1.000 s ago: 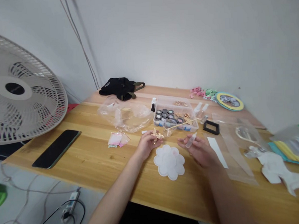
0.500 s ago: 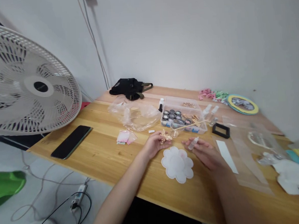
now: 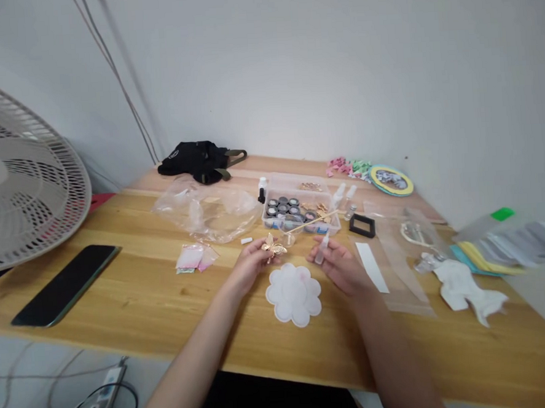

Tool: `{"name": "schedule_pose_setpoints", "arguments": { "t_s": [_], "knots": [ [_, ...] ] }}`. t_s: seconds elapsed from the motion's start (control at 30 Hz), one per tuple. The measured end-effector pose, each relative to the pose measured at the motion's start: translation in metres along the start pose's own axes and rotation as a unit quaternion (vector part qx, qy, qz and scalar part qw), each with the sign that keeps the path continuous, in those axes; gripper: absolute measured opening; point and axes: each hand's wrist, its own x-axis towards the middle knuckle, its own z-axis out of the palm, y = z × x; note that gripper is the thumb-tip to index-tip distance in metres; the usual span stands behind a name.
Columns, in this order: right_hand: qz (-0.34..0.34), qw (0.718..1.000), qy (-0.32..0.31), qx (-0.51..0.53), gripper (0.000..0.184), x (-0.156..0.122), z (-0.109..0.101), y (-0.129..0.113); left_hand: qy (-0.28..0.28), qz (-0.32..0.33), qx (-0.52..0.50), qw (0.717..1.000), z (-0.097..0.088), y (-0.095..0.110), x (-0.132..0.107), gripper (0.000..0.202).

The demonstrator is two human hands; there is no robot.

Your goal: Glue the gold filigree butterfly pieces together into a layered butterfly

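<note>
My left hand pinches a gold butterfly ornament, its wings spread above the tabletop. In my right hand is a small clear bottle with a narrow tip, held between thumb and fingers with the tip pointing up. Between and just below both hands lies a white flower-shaped palette, with a faint pink mark in one of its petals. A small white cap rests on the table beyond my left hand. Behind the butterfly sits a small clear cup with a thin wooden stick close by.
A compartment box of small pots and gold pieces stands behind my hands. Plastic wrap, pink sachets and a phone lie left; a fan stands beyond. To the right are a black frame and crumpled tissue.
The camera view has swung right, so things appear further left. The bottle in my right hand now points more upward. Both hands keep their hold.
</note>
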Motion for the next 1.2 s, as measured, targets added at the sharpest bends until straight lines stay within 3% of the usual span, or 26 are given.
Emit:
{"name": "schedule_pose_setpoints", "arguments": {
  "t_s": [0.33,0.73,1.2],
  "knots": [
    [-0.012,0.999,0.038,0.023,0.034,-0.005,0.017,-0.009,-0.045,0.017,0.094,0.994,0.0,-0.001,-0.004,0.039],
    [0.016,0.995,0.059,0.073,0.03,-0.004,0.028,-0.005,-0.072,-0.011,0.032,0.997,0.005,0.003,-0.008,0.033],
    [0.019,0.99,0.064,0.121,0.029,-0.004,0.03,-0.004,-0.084,-0.023,0.058,0.994,0.001,-0.001,-0.01,0.032]
  ]
}}
